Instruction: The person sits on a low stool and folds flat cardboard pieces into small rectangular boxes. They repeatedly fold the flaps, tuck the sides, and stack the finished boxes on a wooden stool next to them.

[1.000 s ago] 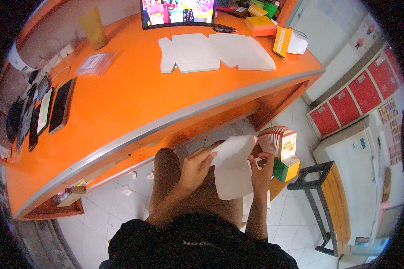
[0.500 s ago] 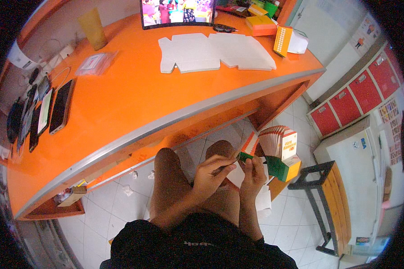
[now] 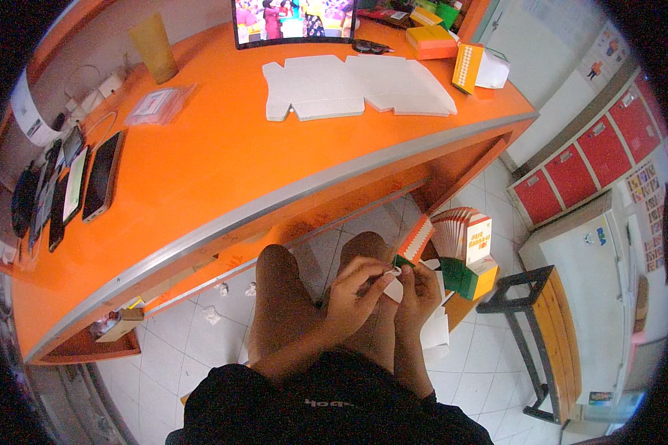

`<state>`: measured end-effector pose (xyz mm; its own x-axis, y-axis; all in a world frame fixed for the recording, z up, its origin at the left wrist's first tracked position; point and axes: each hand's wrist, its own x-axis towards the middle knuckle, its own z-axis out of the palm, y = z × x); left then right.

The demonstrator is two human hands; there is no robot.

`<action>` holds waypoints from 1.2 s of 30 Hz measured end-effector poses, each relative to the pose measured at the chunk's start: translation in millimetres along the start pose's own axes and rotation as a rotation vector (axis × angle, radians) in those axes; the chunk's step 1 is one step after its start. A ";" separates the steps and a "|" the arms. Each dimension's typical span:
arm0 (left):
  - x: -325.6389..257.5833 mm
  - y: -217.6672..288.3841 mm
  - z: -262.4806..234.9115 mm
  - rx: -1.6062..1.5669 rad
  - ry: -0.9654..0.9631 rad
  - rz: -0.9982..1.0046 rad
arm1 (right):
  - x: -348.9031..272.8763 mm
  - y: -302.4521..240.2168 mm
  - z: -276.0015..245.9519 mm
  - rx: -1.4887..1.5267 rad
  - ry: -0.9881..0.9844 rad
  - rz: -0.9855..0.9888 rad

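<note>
Over my lap, both hands are closed on one small carton (image 3: 416,241), orange and white with a green end. My right hand (image 3: 419,291) grips its lower end from the right. From the left, the thumb and fingers of my left hand (image 3: 355,295) pinch its pale edge, and a white flap (image 3: 394,288) shows between the two hands. The fingers hide much of the carton's lower end. Just right of my right hand, a fanned row of similar cartons (image 3: 453,230) stands beside a green and yellow box end (image 3: 471,278).
Ahead is an orange desk (image 3: 223,141) with stacked white card blanks (image 3: 356,85), a screen (image 3: 295,21), phones (image 3: 102,176) and made-up boxes (image 3: 467,67). A wooden bench (image 3: 555,334) stands at the right. Crumpled scraps (image 3: 211,315) lie on the tiled floor.
The white flap has come into sight between my hands at the carton's lower end. My left hand has shifted slightly, its fingertips now against my right hand's.
</note>
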<state>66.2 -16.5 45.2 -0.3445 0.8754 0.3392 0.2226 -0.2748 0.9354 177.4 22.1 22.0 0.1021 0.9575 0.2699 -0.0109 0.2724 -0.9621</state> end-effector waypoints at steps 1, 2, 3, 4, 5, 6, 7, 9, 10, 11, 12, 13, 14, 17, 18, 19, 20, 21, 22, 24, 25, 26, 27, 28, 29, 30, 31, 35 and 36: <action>-0.4 1.6 0.5 -0.031 0.010 -0.026 | -0.2 2.1 -1.2 -0.048 -0.013 -0.026; -1.0 1.0 1.0 -0.011 0.023 -0.018 | -0.2 3.0 -1.9 -0.096 -0.025 -0.053; -1.5 -0.3 1.6 0.009 0.036 -0.010 | -0.9 0.8 -1.3 -0.155 -0.033 -0.114; -1.6 -1.6 1.9 0.029 0.048 -0.001 | -2.1 -3.7 0.6 -0.213 -0.041 -0.175; -1.6 -2.6 1.9 0.024 0.046 -0.001 | -2.7 -6.1 1.6 -0.271 -0.048 -0.237; -1.5 -3.5 1.4 0.019 0.044 0.000 | -2.2 -5.5 0.8 -0.293 -0.052 -0.269; -1.3 -4.1 0.5 0.015 0.043 0.001 | -1.2 -5.1 -0.1 -0.312 -0.057 -0.302; -2.1 -8.1 -0.6 -0.028 0.042 -0.030 | -0.6 -6.6 0.6 -0.364 -0.072 -0.348; -1.8 -8.4 -0.7 -0.051 0.038 -0.046 | -1.0 -8.3 0.8 -0.397 -0.079 -0.361; -2.4 -6.5 -1.8 -0.022 0.024 -0.063 | -1.5 -10.4 1.4 -0.430 -0.086 -0.373; -3.1 -2.2 -3.8 0.007 0.010 -0.080 | -3.3 -13.5 3.4 -0.423 -0.095 -0.368; -3.8 1.5 -5.6 0.036 -0.002 -0.098 | -6.4 -18.0 7.2 -0.416 -0.105 -0.364; -4.7 2.4 -4.2 0.069 0.003 -0.025 | -8.2 -20.8 9.1 -0.409 -0.116 -0.359; -8.5 8.4 6.8 0.149 -0.004 0.144 | -6.2 -23.7 10.6 -0.478 -0.178 -0.467; -10.1 13.0 11.0 0.163 -0.020 0.169 | -5.6 -22.4 11.2 -0.393 -0.141 -0.433; -11.9 15.1 13.6 0.176 -0.042 0.192 | -6.0 -19.1 10.4 -0.311 -0.100 -0.396; -12.1 10.3 12.4 0.163 -0.049 0.211 | -6.1 -17.3 9.6 -0.229 -0.058 -0.358; -10.4 1.2 9.6 0.149 -0.057 0.230 | -5.3 -18.6 9.2 -0.226 -0.092 -0.294; -7.3 1.8 7.6 0.133 -0.071 0.239 | -6.5 -21.0 7.2 -0.227 -0.124 -0.220; -0.9 11.4 12.6 -0.064 0.121 0.092 | -6.2 -28.8 5.3 -0.110 -0.232 -0.012; 0.5 11.2 13.1 -0.088 0.138 0.029 | -4.8 -34.8 5.7 0.011 -0.299 0.121; 3.2 10.6 13.6 -0.114 0.155 -0.031 | -3.2 -37.4 5.7 0.136 -0.363 0.251; 1.5 -2.5 9.8 -0.068 0.098 -0.077 | -1.1 -19.4 1.4 0.098 -0.401 0.181; 2.3 -15.0 6.6 -0.026 0.044 -0.120 | -0.7 -21.4 2.1 0.005 -0.420 0.194; 6.3 -26.0 4.8 0.105 0.094 -0.065 | -0.9 -24.5 4.9 -0.087 -0.441 0.204; 11.8 -37.1 3.2 0.236 0.144 -0.008 | -2.1 -26.7 4.8 -0.179 -0.462 0.215; 17.6 -47.4 -0.2 0.370 0.198 0.052 | -4.3 -27.3 1.3 -0.400 -0.504 -0.022; 36.4 -67.8 -14.8 0.219 0.406 -0.042 | 1.9 -36.9 -19.9 -0.979 -0.249 -0.415; 40.1 -59.7 -15.4 0.150 0.423 -0.084 | 5.8 -25.5 -33.1 -0.951 -0.388 -0.201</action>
<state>25.0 28.9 4.5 -0.7027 0.6439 0.3026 0.2967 -0.1214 0.9472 211.2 17.6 46.8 -0.3128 0.9135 0.2602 0.7753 0.4038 -0.4857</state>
